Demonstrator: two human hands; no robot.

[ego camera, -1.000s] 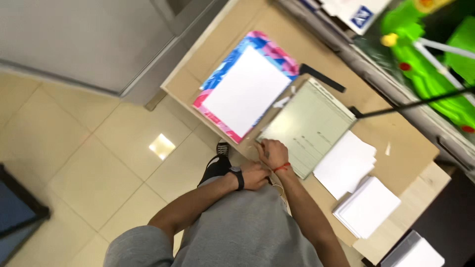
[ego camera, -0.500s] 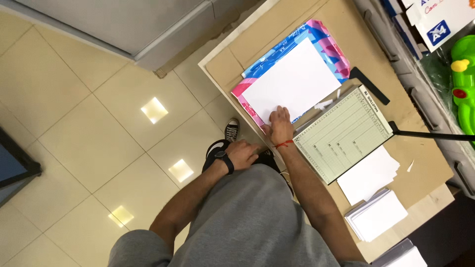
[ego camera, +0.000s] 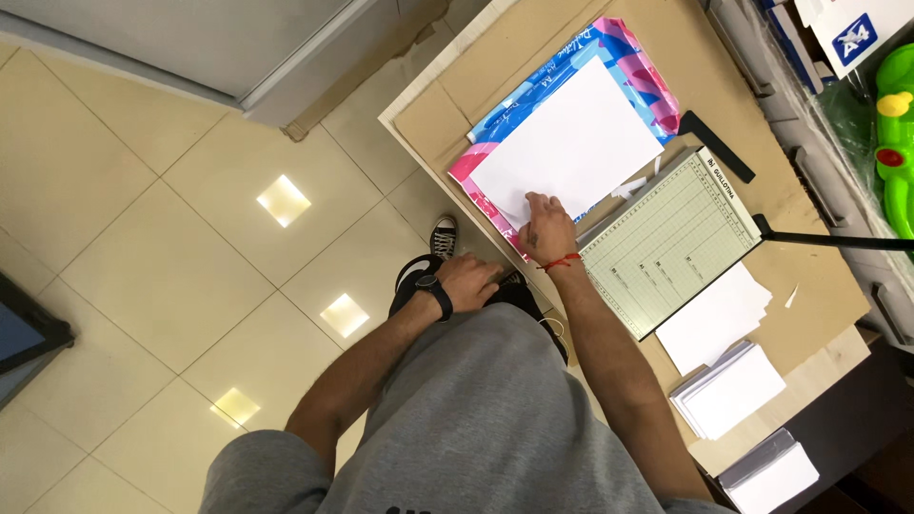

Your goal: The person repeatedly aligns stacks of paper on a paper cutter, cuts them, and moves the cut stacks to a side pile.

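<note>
My right hand (ego camera: 546, 228), a red string at its wrist, rests fingers-down on the near corner of a stack of white paper (ego camera: 571, 148). The stack lies on its opened blue and pink wrapper (ego camera: 628, 57) on the brown table (ego camera: 809, 247). Just right of my hand sits a pale green paper guillotine (ego camera: 671, 243) with a printed grid and its black lever arm (ego camera: 828, 240) raised. My left hand (ego camera: 471, 283), with a black watch on its wrist, rests against my grey shirt at the waist and holds nothing.
Cut white sheets (ego camera: 714, 314) and two small white piles (ego camera: 733, 390) (ego camera: 773, 473) lie near the guillotine. A green plastic toy (ego camera: 893, 143) and boxes fill the shelf at right. Beige tiled floor (ego camera: 190, 257) lies to the left, with my black sneaker (ego camera: 443, 236) below.
My right hand has moved from the table edge by the guillotine onto the corner of the white paper stack. My left hand has stayed at my waist. The view has shifted.
</note>
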